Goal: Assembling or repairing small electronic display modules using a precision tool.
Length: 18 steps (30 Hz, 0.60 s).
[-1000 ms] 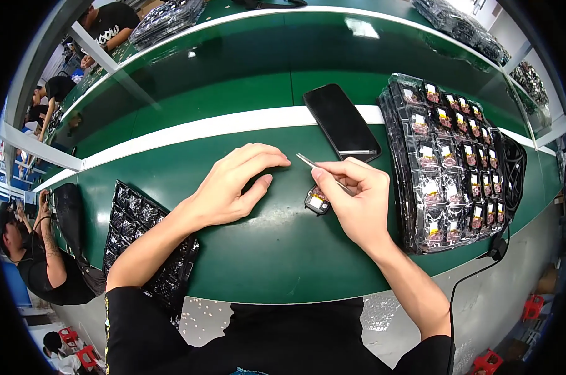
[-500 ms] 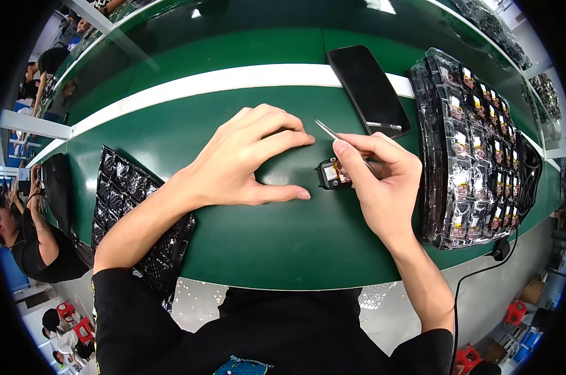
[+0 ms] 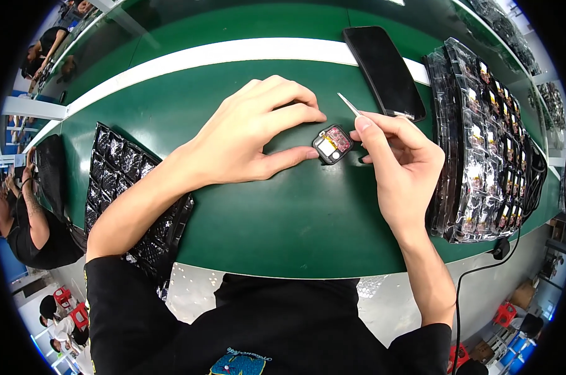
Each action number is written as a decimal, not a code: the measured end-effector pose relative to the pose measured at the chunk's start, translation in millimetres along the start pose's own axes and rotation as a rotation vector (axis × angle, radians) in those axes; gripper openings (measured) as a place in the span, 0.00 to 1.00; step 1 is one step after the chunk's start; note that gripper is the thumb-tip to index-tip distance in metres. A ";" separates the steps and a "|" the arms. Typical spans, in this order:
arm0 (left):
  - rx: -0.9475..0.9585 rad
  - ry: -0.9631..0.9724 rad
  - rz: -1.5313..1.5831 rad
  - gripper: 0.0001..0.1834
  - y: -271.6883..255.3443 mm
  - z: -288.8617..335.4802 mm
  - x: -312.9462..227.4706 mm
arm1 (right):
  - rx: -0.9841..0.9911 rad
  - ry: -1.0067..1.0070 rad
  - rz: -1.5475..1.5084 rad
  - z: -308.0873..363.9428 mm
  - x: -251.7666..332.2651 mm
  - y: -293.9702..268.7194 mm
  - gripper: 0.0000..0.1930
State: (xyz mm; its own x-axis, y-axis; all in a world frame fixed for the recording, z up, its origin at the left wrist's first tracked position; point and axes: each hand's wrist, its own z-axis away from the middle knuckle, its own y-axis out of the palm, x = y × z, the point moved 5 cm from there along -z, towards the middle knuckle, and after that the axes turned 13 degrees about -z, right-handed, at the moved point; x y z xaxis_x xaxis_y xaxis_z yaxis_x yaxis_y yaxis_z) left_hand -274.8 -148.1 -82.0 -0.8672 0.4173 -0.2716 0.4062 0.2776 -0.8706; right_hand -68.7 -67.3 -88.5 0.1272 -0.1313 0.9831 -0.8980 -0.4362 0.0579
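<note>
A small squarish black watch case point(image 3: 332, 144) lies on the green table, its inside showing a reddish circuit board, a white block and a yellow strip. At its left edge is my left hand point(image 3: 258, 128), thumb tip against or right beside the case. The fingers of that hand arch above the table with a wide gap to the thumb. Thin metal tweezers point(image 3: 350, 105) are pinched in my right hand point(image 3: 402, 159), just right of the case. Their tips point up and left, away from the case; the lower fingers of this hand are partly hidden.
A black phone point(image 3: 386, 72) lies at the back right, across a white strip. Stacked clear trays point(image 3: 483, 150) of similar parts stand on the right, a black cable point(image 3: 464, 294) beside them. Black moulded trays point(image 3: 117, 187) lie under my left forearm. Other people sit far left.
The watch case now shows fully between my hands, turned, with my left thumb at its edge. My right hand with the tweezers has shifted right in the picture; the whole view has also shifted slightly.
</note>
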 end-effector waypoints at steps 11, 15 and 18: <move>0.031 0.056 0.032 0.33 0.6 1.4 3.9 | 0.068 0.097 -0.104 2.8 -0.9 7.2 0.07; 0.026 0.018 0.064 0.35 0.9 0.1 4.8 | 0.083 0.070 -0.110 2.4 -2.3 6.0 0.07; 0.033 0.002 0.069 0.34 0.3 -3.3 4.7 | 0.084 0.060 -0.127 2.2 0.1 4.1 0.07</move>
State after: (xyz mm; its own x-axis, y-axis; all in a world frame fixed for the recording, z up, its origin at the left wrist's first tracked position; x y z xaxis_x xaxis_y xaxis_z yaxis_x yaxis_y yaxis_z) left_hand -277.9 -143.2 -82.2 -0.8367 0.4363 -0.3310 0.4558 0.2197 -0.8625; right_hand -71.5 -71.1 -88.6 0.2097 -0.0180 0.9776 -0.8376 -0.5191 0.1702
